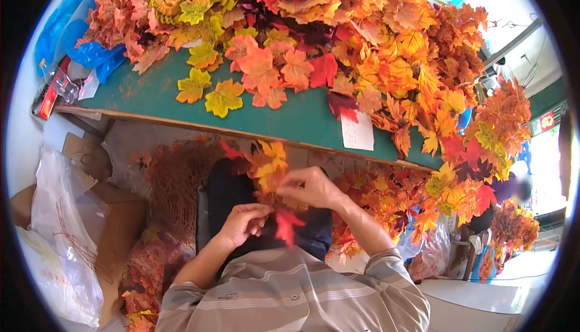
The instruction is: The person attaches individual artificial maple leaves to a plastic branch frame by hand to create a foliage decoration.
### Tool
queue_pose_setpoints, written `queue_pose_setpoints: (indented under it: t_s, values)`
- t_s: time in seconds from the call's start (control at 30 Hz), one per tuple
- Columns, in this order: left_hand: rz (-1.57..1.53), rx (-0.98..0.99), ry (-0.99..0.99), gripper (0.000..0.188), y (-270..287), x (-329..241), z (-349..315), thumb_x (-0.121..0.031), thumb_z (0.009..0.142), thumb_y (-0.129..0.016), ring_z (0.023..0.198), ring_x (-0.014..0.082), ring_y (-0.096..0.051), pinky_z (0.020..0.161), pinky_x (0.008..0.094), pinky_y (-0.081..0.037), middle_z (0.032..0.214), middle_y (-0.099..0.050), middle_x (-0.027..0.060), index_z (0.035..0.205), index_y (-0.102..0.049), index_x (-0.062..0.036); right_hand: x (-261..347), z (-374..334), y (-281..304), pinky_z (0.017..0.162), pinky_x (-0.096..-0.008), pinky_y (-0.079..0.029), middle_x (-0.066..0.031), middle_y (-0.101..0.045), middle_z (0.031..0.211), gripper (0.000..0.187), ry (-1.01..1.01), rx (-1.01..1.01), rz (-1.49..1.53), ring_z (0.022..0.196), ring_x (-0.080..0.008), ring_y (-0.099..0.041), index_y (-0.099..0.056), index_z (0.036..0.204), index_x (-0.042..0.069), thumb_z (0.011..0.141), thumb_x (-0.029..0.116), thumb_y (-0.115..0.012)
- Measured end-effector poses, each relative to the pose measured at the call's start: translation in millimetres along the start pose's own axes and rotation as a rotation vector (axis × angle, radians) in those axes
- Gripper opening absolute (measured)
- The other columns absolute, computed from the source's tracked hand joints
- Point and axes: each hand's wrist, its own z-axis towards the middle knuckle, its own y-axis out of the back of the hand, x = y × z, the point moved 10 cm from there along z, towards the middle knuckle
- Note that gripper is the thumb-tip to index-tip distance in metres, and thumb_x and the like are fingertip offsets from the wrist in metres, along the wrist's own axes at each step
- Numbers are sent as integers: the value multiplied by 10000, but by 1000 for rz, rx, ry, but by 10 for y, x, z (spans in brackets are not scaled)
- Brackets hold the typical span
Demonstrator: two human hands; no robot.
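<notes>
Over my lap I have an artificial maple leaf garland with orange-yellow leaves (270, 166) at its upper end. A red leaf (288, 225) hangs at its lower end, near my shirt. My left hand (243, 223) is closed in a pinch at the garland's left side, just beside the red leaf; the exact spot it grips is hard to see. Above and to the right, my right hand (311, 188) has its fingers bent and pinched together at the orange leaves, partly covering them. The stem between the two hands is mostly hidden.
Ahead stands a green table (145, 90) heaped with artificial leaves (362, 24). A white paper slip (357, 131) hangs over its front edge. To the left are a cardboard box (130, 211) and a white plastic bag (60, 235). More leaves (386, 205) are piled under the table.
</notes>
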Motion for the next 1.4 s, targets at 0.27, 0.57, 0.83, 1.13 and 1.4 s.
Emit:
queue_pose_setpoints:
  t_s: [0.27,0.57,0.83,1.13,1.4]
  values:
    - [-109,46,-133,206,290,96,111,-108,915,-537,732,154,-652,651,293,-532,861,-675,63,1034,-644,22,767,1101,1389,669,-314,-506,-112,-664,802,173,419,-689,-497,760,-238,-644,-691,889,49,724,58,-740]
    - [-176,32,-208,219,301,-10,109,-128,934,-528,848,198,-656,766,334,-524,982,-670,98,1087,-619,-1,578,1567,1423,616,-373,-493,-101,-638,719,133,528,-595,-785,717,-290,-613,-702,839,55,725,120,-716]
    - [15,-32,-313,233,230,-220,96,-154,907,-556,749,225,-636,682,355,-527,910,-654,93,1066,-611,8,751,1366,1556,661,-334,-496,-90,-675,782,105,605,-632,-585,740,-247,-628,-698,834,34,741,78,-719]
    - [-50,-126,-235,212,250,-182,104,-90,858,-603,696,179,-637,625,302,-512,908,-654,95,1052,-628,-8,1484,578,1460,902,-381,-420,-133,-609,1145,112,611,-667,-477,1061,-278,-512,-667,741,32,684,74,-754]
    - [594,-335,-1017,123,-152,-614,-118,-53,834,-618,734,144,-612,662,281,-479,794,-656,30,949,-642,-17,1451,267,-445,838,-430,-463,-72,-665,894,94,671,238,-31,1028,-317,-580,-596,718,41,692,82,-676]
